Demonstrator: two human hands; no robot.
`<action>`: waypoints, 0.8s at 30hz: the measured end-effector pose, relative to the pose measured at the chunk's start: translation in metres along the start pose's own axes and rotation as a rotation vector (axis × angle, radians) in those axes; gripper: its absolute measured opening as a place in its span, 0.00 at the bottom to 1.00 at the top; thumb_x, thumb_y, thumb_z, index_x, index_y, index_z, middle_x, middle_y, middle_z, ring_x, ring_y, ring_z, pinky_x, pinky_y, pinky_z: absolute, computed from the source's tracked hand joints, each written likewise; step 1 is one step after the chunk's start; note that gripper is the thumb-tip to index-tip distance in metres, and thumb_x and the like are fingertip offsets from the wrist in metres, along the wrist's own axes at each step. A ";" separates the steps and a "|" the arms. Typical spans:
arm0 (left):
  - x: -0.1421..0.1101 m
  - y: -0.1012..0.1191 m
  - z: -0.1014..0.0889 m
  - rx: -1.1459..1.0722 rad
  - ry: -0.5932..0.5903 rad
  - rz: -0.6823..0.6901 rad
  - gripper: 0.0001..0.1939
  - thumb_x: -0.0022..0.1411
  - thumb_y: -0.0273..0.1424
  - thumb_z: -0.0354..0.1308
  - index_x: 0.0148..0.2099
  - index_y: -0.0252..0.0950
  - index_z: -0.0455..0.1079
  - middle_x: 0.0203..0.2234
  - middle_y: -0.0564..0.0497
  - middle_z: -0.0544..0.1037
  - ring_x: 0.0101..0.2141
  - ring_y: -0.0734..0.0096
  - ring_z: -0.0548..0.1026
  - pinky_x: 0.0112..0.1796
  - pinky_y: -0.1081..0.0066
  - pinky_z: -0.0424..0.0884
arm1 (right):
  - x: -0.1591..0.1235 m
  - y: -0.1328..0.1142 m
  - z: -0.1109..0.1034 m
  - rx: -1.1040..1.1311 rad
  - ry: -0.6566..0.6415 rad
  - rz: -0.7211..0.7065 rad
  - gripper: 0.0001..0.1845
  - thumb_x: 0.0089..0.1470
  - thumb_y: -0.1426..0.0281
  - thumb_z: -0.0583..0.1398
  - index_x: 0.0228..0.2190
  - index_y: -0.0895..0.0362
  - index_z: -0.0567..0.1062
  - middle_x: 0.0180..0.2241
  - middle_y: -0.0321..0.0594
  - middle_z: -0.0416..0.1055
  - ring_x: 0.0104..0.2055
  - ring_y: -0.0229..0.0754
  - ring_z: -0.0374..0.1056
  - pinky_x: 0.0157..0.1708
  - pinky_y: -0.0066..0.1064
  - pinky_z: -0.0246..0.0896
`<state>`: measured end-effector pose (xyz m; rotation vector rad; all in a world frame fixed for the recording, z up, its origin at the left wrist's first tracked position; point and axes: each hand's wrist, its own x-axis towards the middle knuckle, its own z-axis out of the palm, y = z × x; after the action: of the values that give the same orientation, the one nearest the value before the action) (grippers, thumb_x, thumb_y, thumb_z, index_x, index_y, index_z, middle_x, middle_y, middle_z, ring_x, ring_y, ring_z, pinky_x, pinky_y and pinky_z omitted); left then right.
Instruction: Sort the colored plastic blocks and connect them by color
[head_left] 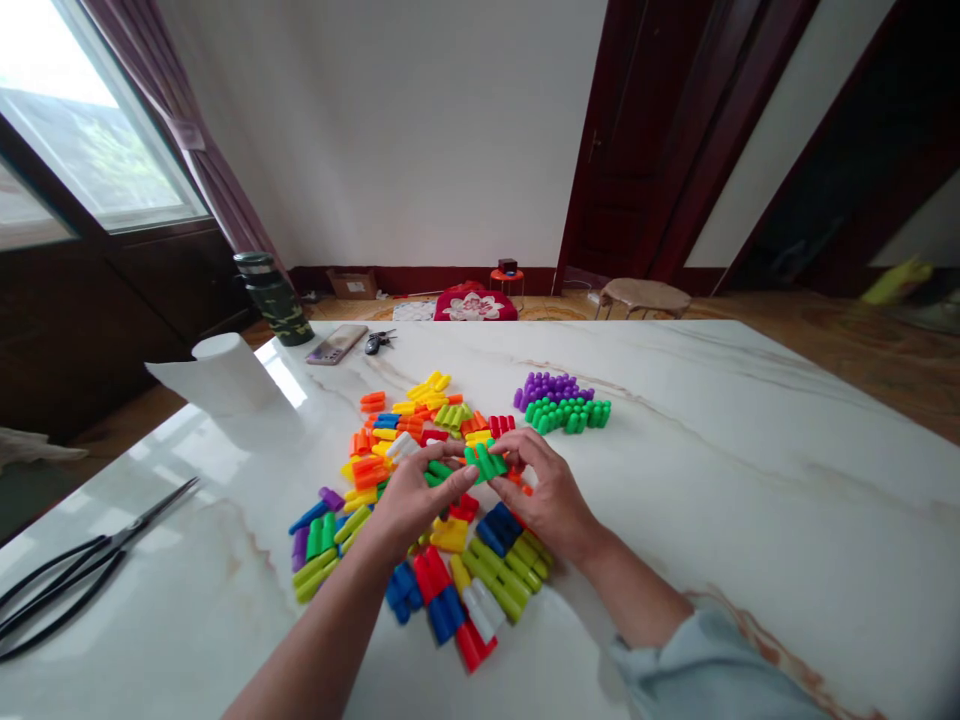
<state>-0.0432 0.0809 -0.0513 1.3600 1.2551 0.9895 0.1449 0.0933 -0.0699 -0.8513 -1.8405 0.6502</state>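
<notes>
Between both hands is a green toy building block (486, 462) with rounded, bullet-like pegs. My left hand (416, 500) pinches it at its left side, thumb in front. From the right, my right hand (551, 490) grips the same block with thumb and fingers. Below and around the hands spreads a loose pile of similar blocks in many colours, such as an orange block (370, 472), a lime block (499, 580) and a dark blue block (499, 528). Beyond my right hand, purple blocks (553, 388) stand upright in a cluster, with green blocks (568, 415) in front of them.
On the left of the white marbled table (675, 480) lie black-handled scissors (112, 545) and a white paper roll (232, 375). Farther back are a camouflage bottle (276, 300), a phone (337, 344) and keys (379, 342). A stool (645, 295) stands past the far edge.
</notes>
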 end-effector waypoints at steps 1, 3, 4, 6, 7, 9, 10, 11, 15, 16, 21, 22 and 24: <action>0.001 -0.003 0.002 0.032 -0.007 0.013 0.23 0.51 0.44 0.65 0.43 0.31 0.71 0.23 0.54 0.72 0.19 0.77 0.68 0.21 0.76 0.65 | 0.000 0.000 0.000 -0.007 -0.009 -0.014 0.10 0.54 0.71 0.62 0.40 0.53 0.71 0.41 0.40 0.69 0.40 0.39 0.67 0.40 0.31 0.65; 0.003 -0.008 0.005 0.131 0.026 0.086 0.20 0.52 0.43 0.65 0.40 0.31 0.73 0.23 0.53 0.73 0.22 0.75 0.70 0.23 0.76 0.66 | -0.002 0.000 -0.001 -0.013 -0.046 -0.032 0.11 0.53 0.70 0.63 0.39 0.53 0.71 0.41 0.40 0.69 0.39 0.40 0.67 0.41 0.32 0.65; 0.004 -0.010 0.006 0.189 0.053 0.135 0.18 0.54 0.42 0.64 0.39 0.32 0.73 0.24 0.52 0.74 0.24 0.73 0.72 0.26 0.75 0.68 | -0.002 0.001 -0.002 -0.014 -0.057 -0.030 0.11 0.52 0.69 0.64 0.39 0.53 0.71 0.41 0.40 0.70 0.39 0.40 0.67 0.41 0.32 0.65; 0.004 -0.012 0.007 0.300 0.107 0.228 0.14 0.55 0.39 0.64 0.40 0.34 0.75 0.28 0.51 0.77 0.29 0.70 0.75 0.30 0.74 0.71 | -0.003 0.002 -0.003 -0.025 -0.035 0.021 0.10 0.52 0.68 0.64 0.38 0.53 0.71 0.39 0.38 0.72 0.38 0.39 0.68 0.40 0.31 0.65; 0.004 -0.013 0.007 0.350 0.127 0.267 0.13 0.56 0.37 0.63 0.40 0.35 0.75 0.29 0.51 0.78 0.30 0.69 0.76 0.32 0.73 0.71 | -0.004 0.004 -0.004 -0.034 -0.004 0.065 0.11 0.51 0.68 0.64 0.38 0.53 0.71 0.38 0.37 0.73 0.37 0.39 0.69 0.39 0.30 0.64; 0.003 -0.012 0.009 0.427 0.152 0.325 0.10 0.56 0.35 0.63 0.40 0.36 0.76 0.29 0.52 0.79 0.30 0.69 0.76 0.34 0.72 0.72 | -0.004 0.007 -0.004 -0.050 0.052 0.151 0.12 0.52 0.68 0.64 0.39 0.53 0.71 0.36 0.36 0.74 0.36 0.38 0.70 0.37 0.29 0.64; 0.003 -0.012 0.010 0.449 0.162 0.346 0.09 0.56 0.34 0.63 0.39 0.37 0.76 0.29 0.53 0.79 0.29 0.70 0.76 0.35 0.72 0.73 | -0.004 0.008 -0.004 -0.056 0.059 0.176 0.12 0.52 0.67 0.64 0.39 0.53 0.71 0.36 0.36 0.75 0.36 0.38 0.70 0.36 0.29 0.64; 0.003 -0.012 0.012 0.463 0.168 0.359 0.09 0.56 0.33 0.63 0.39 0.37 0.76 0.29 0.53 0.80 0.29 0.70 0.77 0.35 0.71 0.73 | -0.004 0.009 -0.003 -0.060 0.049 0.181 0.11 0.52 0.67 0.63 0.39 0.53 0.72 0.36 0.36 0.75 0.36 0.39 0.70 0.36 0.29 0.64; 0.004 -0.016 0.016 0.482 0.171 0.360 0.08 0.56 0.33 0.62 0.40 0.38 0.75 0.29 0.53 0.81 0.30 0.68 0.78 0.36 0.70 0.74 | -0.003 0.009 0.003 -0.077 -0.020 0.117 0.08 0.54 0.70 0.60 0.39 0.54 0.74 0.36 0.38 0.75 0.34 0.38 0.70 0.34 0.29 0.66; 0.005 -0.017 0.016 0.482 0.167 0.360 0.09 0.56 0.33 0.62 0.40 0.38 0.75 0.30 0.53 0.81 0.32 0.67 0.78 0.37 0.69 0.75 | -0.002 0.009 0.002 -0.094 -0.017 0.090 0.09 0.54 0.71 0.59 0.38 0.54 0.74 0.35 0.38 0.75 0.33 0.38 0.70 0.34 0.28 0.66; 0.006 -0.017 0.013 0.459 0.184 0.358 0.09 0.58 0.32 0.59 0.42 0.37 0.74 0.37 0.51 0.82 0.38 0.66 0.79 0.43 0.68 0.74 | 0.003 0.030 -0.046 -0.294 0.454 0.153 0.09 0.50 0.70 0.59 0.36 0.56 0.74 0.29 0.37 0.73 0.27 0.38 0.68 0.32 0.29 0.66; 0.007 -0.017 0.012 0.452 0.200 0.351 0.09 0.59 0.32 0.59 0.42 0.37 0.74 0.37 0.50 0.82 0.38 0.66 0.79 0.43 0.68 0.74 | 0.003 0.040 -0.063 -0.342 0.614 0.235 0.10 0.49 0.69 0.59 0.36 0.56 0.73 0.28 0.37 0.73 0.27 0.39 0.68 0.31 0.30 0.66; 0.007 -0.016 0.011 0.435 0.225 0.344 0.09 0.59 0.33 0.59 0.42 0.37 0.74 0.36 0.50 0.82 0.37 0.67 0.79 0.41 0.68 0.74 | 0.000 0.063 -0.093 -0.448 0.827 0.403 0.12 0.45 0.69 0.59 0.35 0.57 0.74 0.26 0.37 0.72 0.26 0.40 0.67 0.31 0.32 0.65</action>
<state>-0.0347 0.0861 -0.0697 1.8890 1.4956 1.1733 0.2471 0.1382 -0.0805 -1.5335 -1.0614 0.0607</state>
